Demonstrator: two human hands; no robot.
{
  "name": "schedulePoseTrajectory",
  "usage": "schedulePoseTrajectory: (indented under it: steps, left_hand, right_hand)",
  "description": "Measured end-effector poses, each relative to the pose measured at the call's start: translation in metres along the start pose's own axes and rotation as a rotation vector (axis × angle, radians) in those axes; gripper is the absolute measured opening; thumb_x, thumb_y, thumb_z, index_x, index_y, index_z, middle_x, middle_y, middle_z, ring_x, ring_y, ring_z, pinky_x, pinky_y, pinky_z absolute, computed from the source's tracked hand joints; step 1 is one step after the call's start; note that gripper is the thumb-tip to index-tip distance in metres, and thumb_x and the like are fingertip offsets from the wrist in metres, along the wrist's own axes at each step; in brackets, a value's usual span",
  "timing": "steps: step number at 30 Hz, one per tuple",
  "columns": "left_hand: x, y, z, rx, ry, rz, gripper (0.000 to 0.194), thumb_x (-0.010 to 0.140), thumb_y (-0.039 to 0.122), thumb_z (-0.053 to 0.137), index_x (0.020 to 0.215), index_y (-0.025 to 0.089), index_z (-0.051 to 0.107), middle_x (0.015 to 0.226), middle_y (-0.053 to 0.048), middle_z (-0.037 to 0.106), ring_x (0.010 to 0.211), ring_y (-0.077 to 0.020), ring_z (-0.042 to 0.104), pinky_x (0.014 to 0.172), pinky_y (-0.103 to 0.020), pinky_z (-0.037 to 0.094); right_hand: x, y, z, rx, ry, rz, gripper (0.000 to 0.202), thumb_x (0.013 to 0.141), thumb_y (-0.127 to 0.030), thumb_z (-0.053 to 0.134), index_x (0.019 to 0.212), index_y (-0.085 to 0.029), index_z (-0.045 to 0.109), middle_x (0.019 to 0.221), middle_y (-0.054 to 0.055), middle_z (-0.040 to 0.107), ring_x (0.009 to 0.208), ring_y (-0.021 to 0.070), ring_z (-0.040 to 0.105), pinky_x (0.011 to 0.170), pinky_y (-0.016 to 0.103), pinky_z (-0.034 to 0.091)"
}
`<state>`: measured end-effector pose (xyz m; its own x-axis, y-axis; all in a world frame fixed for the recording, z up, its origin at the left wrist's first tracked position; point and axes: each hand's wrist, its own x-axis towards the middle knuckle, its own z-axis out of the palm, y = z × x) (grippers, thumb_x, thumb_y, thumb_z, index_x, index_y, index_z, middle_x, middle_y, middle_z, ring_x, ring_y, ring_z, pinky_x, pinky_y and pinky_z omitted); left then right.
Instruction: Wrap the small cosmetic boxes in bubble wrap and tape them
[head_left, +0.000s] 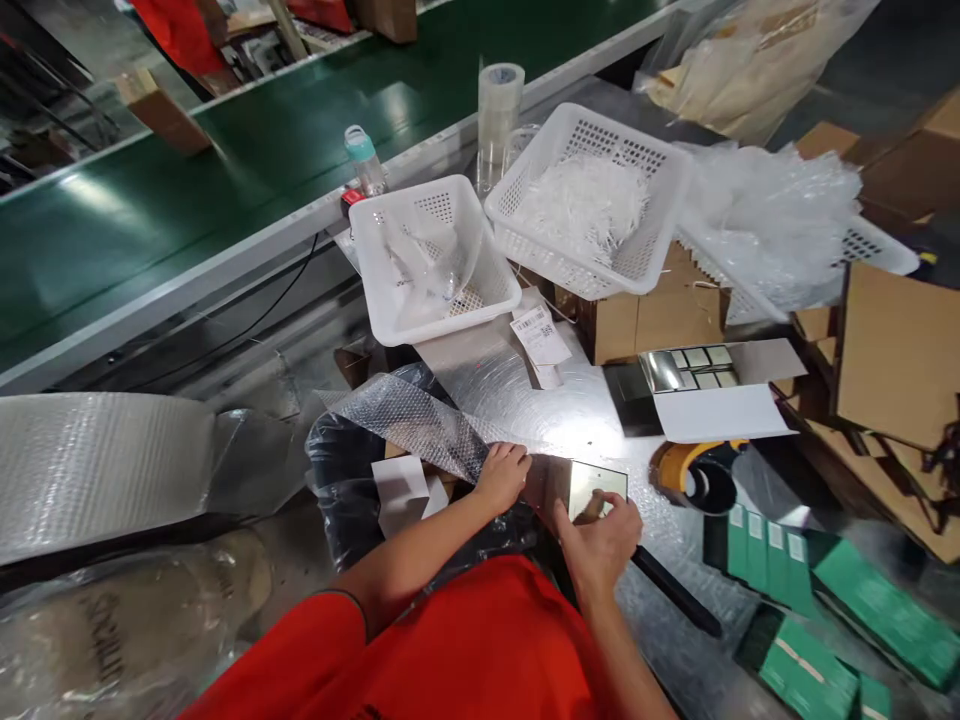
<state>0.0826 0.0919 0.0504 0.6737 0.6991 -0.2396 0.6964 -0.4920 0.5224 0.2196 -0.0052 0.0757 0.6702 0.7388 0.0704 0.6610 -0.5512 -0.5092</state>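
Observation:
My left hand (pixel 504 478) has its fingers curled at the end of a narrow strip of bubble wrap (pixel 412 415), which slants down from the left. Just right of it lies a small, flat, square box (pixel 589 478) with a shiny, mirror-like top beside a brown part. My right hand (pixel 604 535) grips this box at its near right side, and a finger is reflected in its top. A black bar-like handle (pixel 679 592) lies on the metal table near my right wrist. What lies under my left fingers is partly hidden.
White baskets (pixel 382 320) (pixel 630 285) stand at the back before a green conveyor (pixel 300 120). An open box of shiny cases (pixel 716 415), a tape dispenser (pixel 667 470) and green packs (pixel 870 590) lie right. A bubble wrap roll (pixel 97 470) and a black-lined bin (pixel 330 500) are left.

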Motion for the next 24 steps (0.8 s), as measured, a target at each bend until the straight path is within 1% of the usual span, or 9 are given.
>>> schedulePoseTrajectory:
  steps: [2,4,8,11,14,17,20,24]
  left_hand:
    - [0.000,0.000,-0.003,0.010,-0.010,-0.004,0.027,0.086,0.011,0.061,0.113,0.016,0.065,0.126,-0.012,0.060,0.120,-0.0290,0.051,0.105,-0.048,0.042]
    - [0.001,0.001,-0.005,0.003,-0.007,-0.014,0.028,0.085,0.011,0.063,0.112,0.017,0.065,0.125,-0.011,0.060,0.119,-0.0281,0.050,0.105,-0.046,0.041]
    - [0.004,0.001,-0.006,-0.024,-0.008,-0.030,0.030,0.085,0.012,0.064,0.113,0.020,0.065,0.125,-0.009,0.059,0.117,-0.0271,0.049,0.104,-0.045,0.040]
    - [0.004,0.001,-0.007,-0.018,-0.015,-0.036,0.029,0.086,0.013,0.063,0.115,0.020,0.065,0.125,-0.009,0.059,0.117,-0.0272,0.049,0.104,-0.045,0.039]
    - [0.003,0.001,-0.008,-0.008,-0.024,-0.038,0.030,0.086,0.014,0.064,0.115,0.019,0.064,0.126,-0.009,0.059,0.118,-0.0275,0.048,0.104,-0.045,0.039]
    - [0.004,0.001,-0.007,-0.021,-0.022,-0.054,0.033,0.083,0.012,0.065,0.115,0.020,0.064,0.126,-0.008,0.059,0.118,-0.0272,0.048,0.104,-0.044,0.039]
    - [0.006,0.001,-0.007,-0.018,-0.029,-0.080,0.036,0.082,0.011,0.067,0.116,0.020,0.063,0.126,-0.008,0.059,0.119,-0.0273,0.048,0.104,-0.044,0.039]
    - [0.006,0.001,-0.009,-0.023,-0.056,-0.084,0.037,0.081,0.011,0.068,0.117,0.018,0.064,0.128,-0.010,0.058,0.120,-0.0292,0.049,0.105,-0.045,0.038]
  right_hand:
    - [-0.003,0.000,0.003,0.001,0.028,0.021,0.059,0.072,-0.058,0.057,0.111,-0.015,0.050,0.124,0.024,0.047,0.122,0.0425,0.042,0.102,0.061,0.033]
    - [-0.005,-0.001,0.006,-0.002,0.023,0.035,0.059,0.072,-0.057,0.057,0.112,-0.015,0.050,0.128,0.025,0.045,0.124,0.0432,0.040,0.103,0.061,0.032]
    - [-0.004,-0.007,0.012,-0.030,-0.010,0.051,0.058,0.073,-0.058,0.053,0.108,-0.013,0.054,0.129,0.027,0.045,0.126,0.0436,0.040,0.103,0.060,0.034]
    - [-0.001,-0.010,0.013,-0.045,-0.025,0.056,0.060,0.073,-0.059,0.052,0.108,-0.011,0.056,0.128,0.029,0.046,0.124,0.0439,0.042,0.101,0.060,0.035]
    - [0.002,-0.009,0.011,-0.039,-0.034,0.040,0.059,0.072,-0.059,0.053,0.107,-0.012,0.056,0.126,0.028,0.047,0.121,0.0438,0.043,0.099,0.060,0.036]
    - [0.001,-0.007,0.010,-0.027,-0.034,0.043,0.055,0.071,-0.057,0.055,0.107,-0.015,0.055,0.126,0.025,0.048,0.119,0.0424,0.044,0.098,0.060,0.036]
    - [-0.002,-0.008,0.012,-0.028,-0.026,0.053,0.054,0.073,-0.056,0.054,0.109,-0.015,0.054,0.130,0.025,0.047,0.121,0.0420,0.044,0.098,0.060,0.036]
    - [-0.005,-0.012,0.014,-0.078,-0.045,0.030,0.058,0.078,-0.058,0.053,0.113,-0.012,0.055,0.133,0.029,0.044,0.122,0.0447,0.043,0.096,0.062,0.037]
